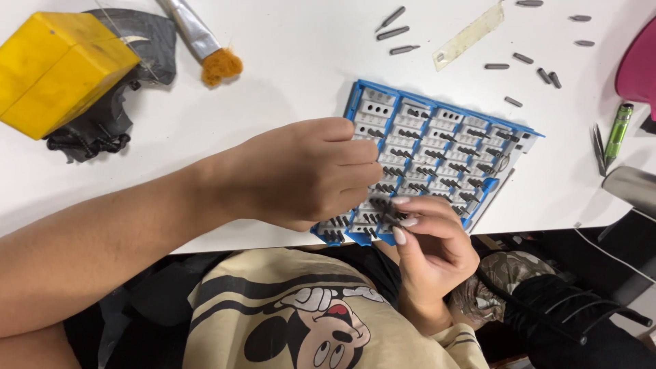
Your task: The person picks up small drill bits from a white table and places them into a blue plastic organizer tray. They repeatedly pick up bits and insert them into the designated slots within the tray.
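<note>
From the head view, the blue bit tray (437, 147) lies tilted on the white surface (287, 75), its long axis running from near left to far right. The left hand (307, 171) rests curled over its near-left rows, fingers closed (whether on a bit, I cannot tell). The right hand (430, 239) pinches a small dark bit (389, 217) at the tray's near edge. Loose bits (403, 49) lie scattered beyond.

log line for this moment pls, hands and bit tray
left hand: resting over blue bit tray | right hand: pinching a small dark bit at tray's near edge | loose bits on white table
</note>
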